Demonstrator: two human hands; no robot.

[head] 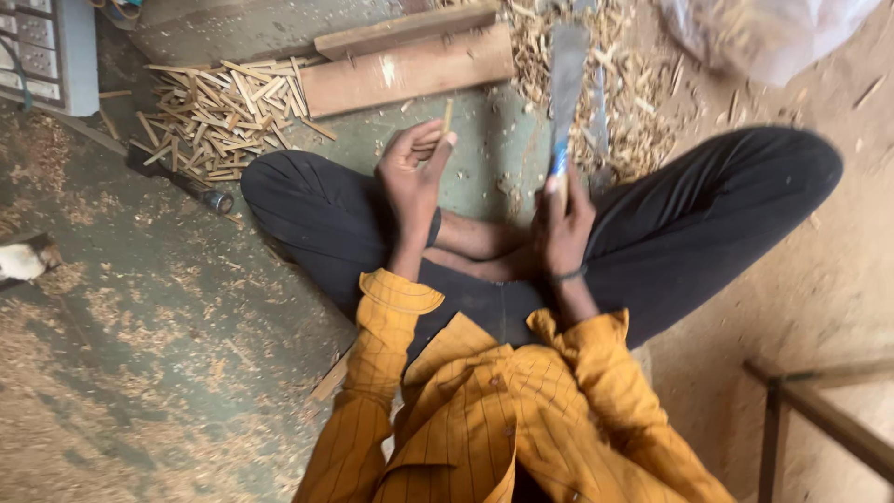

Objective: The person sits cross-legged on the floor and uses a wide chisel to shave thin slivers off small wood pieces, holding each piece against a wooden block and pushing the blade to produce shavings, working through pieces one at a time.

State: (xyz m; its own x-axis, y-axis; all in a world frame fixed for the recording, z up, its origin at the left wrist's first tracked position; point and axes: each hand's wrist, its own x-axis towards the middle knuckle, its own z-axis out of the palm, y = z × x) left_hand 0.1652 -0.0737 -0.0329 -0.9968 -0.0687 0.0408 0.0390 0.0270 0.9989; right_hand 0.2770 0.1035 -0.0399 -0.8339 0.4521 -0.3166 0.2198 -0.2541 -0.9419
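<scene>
Person sits cross-legged on a dusty concrete floor (140, 307) strewn with sawdust, black trousers (708, 205), orange striped shirt (484, 410). Far, past the knees, two wooden planks (410, 70) lie side by side, the thinner one behind the thicker. Far left of the planks, a heap of short split wood sticks (223, 116). Far right, a spread of wood shavings (624, 102) and a clear plastic bag (773, 33) at the top right corner. Near right, part of a metal frame (810, 410). Far left corner, a grey box-like thing (56, 51), only part in view. A dark tool with a round end (182, 182) lies on the floor by the left knee, just near of the stick heap.

Right hand (562, 228) is closed around the handle of a long flat blade (566, 79), blade upright, pointing far, blurred. Left hand (414, 172) pinches a thin wood stick (448, 116) between thumb and fingers, stick upright, over the floor between the knees and left of the blade. Stick and blade are apart.
</scene>
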